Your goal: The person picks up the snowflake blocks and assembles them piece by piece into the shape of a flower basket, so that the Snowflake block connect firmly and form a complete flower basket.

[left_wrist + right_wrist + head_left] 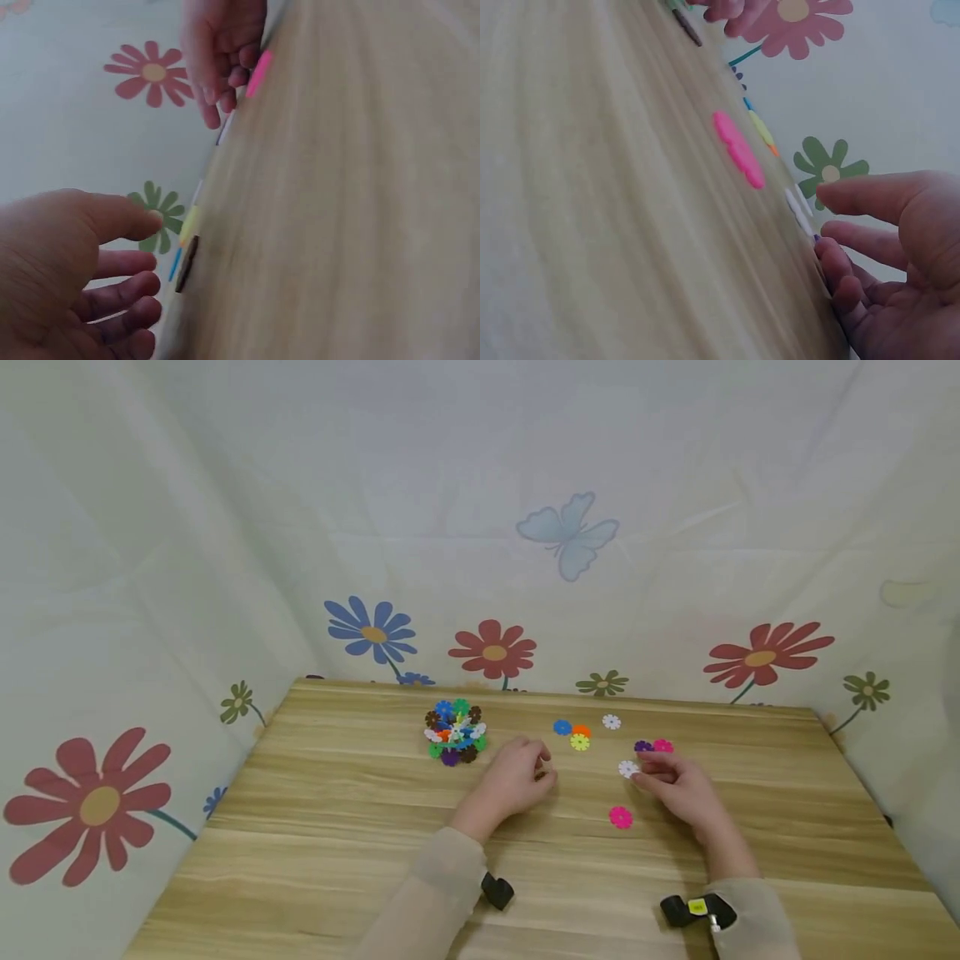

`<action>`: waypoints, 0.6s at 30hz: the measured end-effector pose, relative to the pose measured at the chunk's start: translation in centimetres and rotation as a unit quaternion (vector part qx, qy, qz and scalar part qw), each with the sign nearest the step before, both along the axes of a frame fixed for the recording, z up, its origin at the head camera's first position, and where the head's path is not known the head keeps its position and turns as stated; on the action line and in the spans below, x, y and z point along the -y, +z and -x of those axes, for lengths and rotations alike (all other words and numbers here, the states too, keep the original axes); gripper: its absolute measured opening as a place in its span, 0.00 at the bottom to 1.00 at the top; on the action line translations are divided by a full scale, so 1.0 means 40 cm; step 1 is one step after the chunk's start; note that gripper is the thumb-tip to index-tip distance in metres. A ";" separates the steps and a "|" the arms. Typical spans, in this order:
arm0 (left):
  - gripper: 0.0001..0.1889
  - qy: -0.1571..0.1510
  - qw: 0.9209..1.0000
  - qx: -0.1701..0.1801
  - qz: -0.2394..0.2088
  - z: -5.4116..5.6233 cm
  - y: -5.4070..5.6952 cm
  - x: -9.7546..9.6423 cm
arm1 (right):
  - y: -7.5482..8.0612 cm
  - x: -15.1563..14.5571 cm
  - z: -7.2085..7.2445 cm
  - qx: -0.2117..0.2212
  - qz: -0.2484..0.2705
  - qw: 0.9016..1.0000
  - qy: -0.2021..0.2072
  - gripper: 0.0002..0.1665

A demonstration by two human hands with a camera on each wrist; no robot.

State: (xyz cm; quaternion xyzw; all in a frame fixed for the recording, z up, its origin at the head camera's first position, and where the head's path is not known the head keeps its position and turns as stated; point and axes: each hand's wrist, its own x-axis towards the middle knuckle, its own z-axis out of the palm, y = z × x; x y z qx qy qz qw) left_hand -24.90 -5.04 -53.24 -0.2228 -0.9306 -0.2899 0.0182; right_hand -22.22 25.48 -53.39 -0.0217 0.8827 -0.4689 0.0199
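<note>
Poised beside white disc [627, 769] on table [300, 868] with right hand [678, 787] half-spread, gripping nothing; near disc cluster [453, 737] with left hand [517, 777] loosely curled, empty. Spread flat, with loose discs [580, 742], probably for easy pinching.

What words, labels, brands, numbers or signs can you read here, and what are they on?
Yellow label on the black camera at the right sleeve: marks too small and blurred to read.
No readable text on the flower-shaped discs, the table or the printed cloth.
</note>
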 end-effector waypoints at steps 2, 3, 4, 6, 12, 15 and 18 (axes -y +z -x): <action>0.15 -0.009 1.000 0.016 0.013 -0.001 -0.012 -0.003 | -0.001 0.003 0.000 0.002 -0.009 1.000 -0.003 0.30; 0.17 -0.013 1.000 0.020 0.017 -0.002 -0.016 -0.003 | -0.001 0.006 -0.001 0.001 -0.014 1.000 -0.005 0.30; 0.18 -0.015 0.999 0.023 0.019 -0.001 -0.020 -0.001 | -0.001 0.009 -0.001 0.001 -0.018 1.000 -0.008 0.29; 0.18 -0.020 0.999 0.023 0.020 0.003 -0.026 0.003 | -0.001 0.015 -0.002 -0.002 -0.023 1.000 -0.012 0.27; 0.11 -0.033 0.999 0.027 0.010 0.012 -0.031 0.010 | -0.005 0.031 -0.002 0.000 -0.018 1.000 -0.017 0.23; 0.10 -0.031 0.999 0.035 0.002 0.014 -0.033 0.013 | -0.006 0.040 -0.001 0.007 -0.015 1.000 -0.015 0.23; 0.10 -0.030 0.998 0.046 -0.012 0.012 -0.034 0.015 | -0.005 0.045 -0.001 0.018 -0.010 1.000 -0.016 0.22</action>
